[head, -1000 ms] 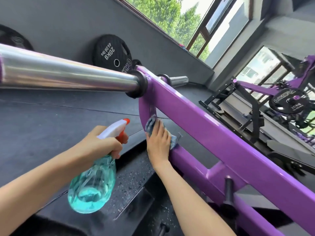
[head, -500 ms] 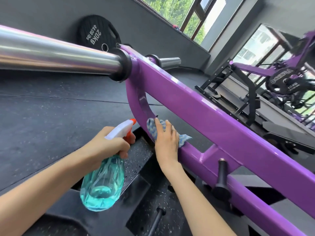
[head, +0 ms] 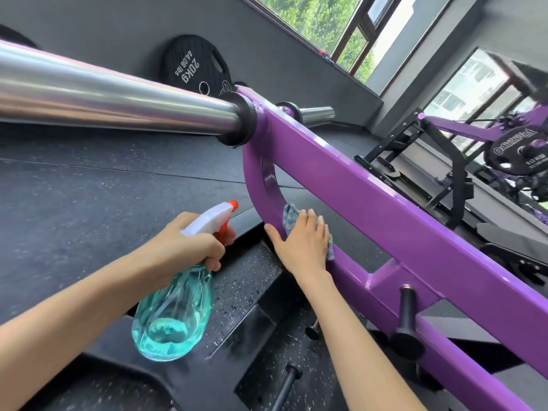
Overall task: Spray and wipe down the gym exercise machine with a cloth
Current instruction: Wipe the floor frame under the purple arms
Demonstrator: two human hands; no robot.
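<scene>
Cloth [head: 289, 216], blue-and-white, lies on the lower curved tube of the purple machine frame [head: 385, 209], right where the curve bends down from the top beam; only its edges show, above the fingertips and along the little-finger side. Right hand [head: 305, 244] lies flat on top of it, fingers straight and close together, pressing the cloth to the tube, thumb spread out to the left along the curve. Left hand [head: 189, 244] just beside it, to the left and apart from the frame, fingers curled round the neck of a spray bottle [head: 175, 315]; one finger sits at the orange trigger. Bottle clear teal, hanging tilted, a little liquid pooled at the bottom; white head, orange nozzle tip pointing toward the frame. Chrome bar [head: 118, 99] runs in from the left and meets the frame's top end at a black collar [head: 240, 120]. Black peg [head: 407, 318] sticks out of the lower tube, near the right forearm. Dark speckled rubber floor [head: 74, 203] underneath. Black weight plate [head: 192, 69] marked 20KG leans on the grey wall behind. Second purple machine [head: 519, 149] well apart at right, by the windows
</scene>
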